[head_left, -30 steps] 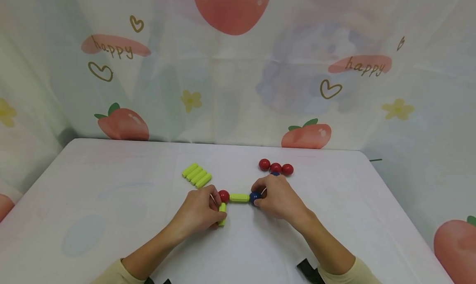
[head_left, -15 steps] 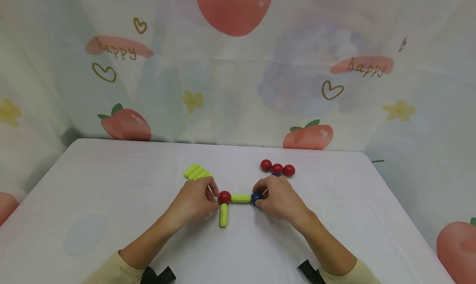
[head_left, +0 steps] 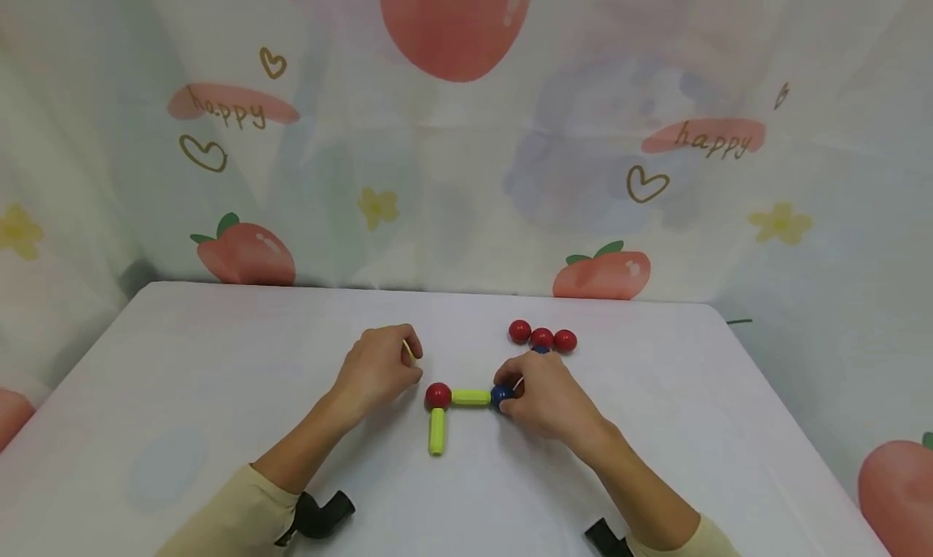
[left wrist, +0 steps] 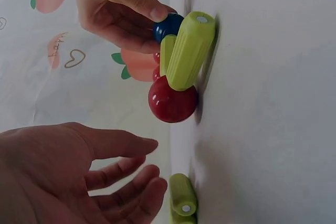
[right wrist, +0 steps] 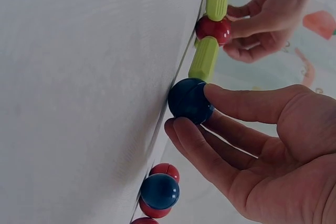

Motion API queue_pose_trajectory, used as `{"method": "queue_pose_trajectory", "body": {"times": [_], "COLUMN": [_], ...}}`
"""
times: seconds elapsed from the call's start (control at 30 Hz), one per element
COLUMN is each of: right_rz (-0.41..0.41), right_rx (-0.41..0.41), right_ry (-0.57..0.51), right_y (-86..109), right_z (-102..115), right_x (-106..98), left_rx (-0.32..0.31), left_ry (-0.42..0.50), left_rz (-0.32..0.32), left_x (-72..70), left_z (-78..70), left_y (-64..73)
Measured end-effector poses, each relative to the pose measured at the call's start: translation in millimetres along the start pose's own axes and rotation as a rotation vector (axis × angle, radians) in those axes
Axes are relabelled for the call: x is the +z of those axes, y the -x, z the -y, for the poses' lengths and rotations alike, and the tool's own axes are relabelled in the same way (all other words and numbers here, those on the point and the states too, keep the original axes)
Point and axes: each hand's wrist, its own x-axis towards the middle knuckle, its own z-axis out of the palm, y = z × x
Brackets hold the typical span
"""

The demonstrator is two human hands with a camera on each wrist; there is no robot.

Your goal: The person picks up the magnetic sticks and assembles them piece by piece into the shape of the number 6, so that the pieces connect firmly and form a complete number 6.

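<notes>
Two lime-green magnetic building rods form a corner at a red ball (head_left: 438, 396) on the table. One rod (head_left: 436, 432) points toward the person; the other rod (head_left: 470, 397) runs right to a blue ball (head_left: 500, 395). My right hand (head_left: 547, 399) pinches that blue ball between thumb and fingers, as the right wrist view also shows. Left of and behind the red ball is my left hand (head_left: 379, 371), covering the spare rods in the head view. In the left wrist view its fingers are apart and hold nothing, close beside the spare rods (left wrist: 183, 195).
Behind my right hand lie several spare balls: red balls (head_left: 542, 338) and a blue ball (right wrist: 160, 191), mostly hidden in the head view. The white-covered table (head_left: 219, 363) ends at a printed curtain (head_left: 452, 176). Black straps with camera parts (head_left: 324, 515) sit at the wrists.
My left hand has let go of the rod below the red ball and moved back and left over the spare rods. My right hand stays on the blue ball.
</notes>
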Motion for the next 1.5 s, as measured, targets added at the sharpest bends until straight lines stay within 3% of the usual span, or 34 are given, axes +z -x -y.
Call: {"method": "queue_pose_trajectory", "body": {"times": [0.2, 0.33, 0.53, 0.67, 0.93, 1.3, 1.5], "right_rz": [0.013, 0.003, 0.01, 0.015, 0.023, 0.008, 0.007], "right_rx": [-0.006, -0.026, -0.034, -0.035, -0.022, -0.051, -0.064], "right_ry": [0.005, 0.018, 0.018, 0.016, 0.001, -0.003, -0.017], "right_y": [0.6, -0.1, -0.6, -1.1, -0.9, 0.0, 0.1], "right_z": [-1.5, 0.0, 2.5, 0.8, -0.8, -2.8, -3.3], "right_x": [2.7, 1.0, -2.1, -2.5, -3.4, -4.9, -5.3], "left_rx": [0.065, 0.117, 0.366, 0.445, 0.461, 0.498, 0.471], "left_ry": [0.011, 0.002, -0.011, -0.009, -0.081, -0.265, -0.285], "left_rz": [0.071, 0.127, 0.231, 0.297, 0.409, 0.463, 0.468], "left_x": [4.4, 6.8, 10.8, 14.2, 27.5, 43.0, 45.3], "left_z": [-11.5, -22.0, -29.5, -38.0, -60.6, -80.6, -82.0], "left_y": [-14.2, -31.2, -67.6, -87.5, -108.9, -120.0, -119.9]}}
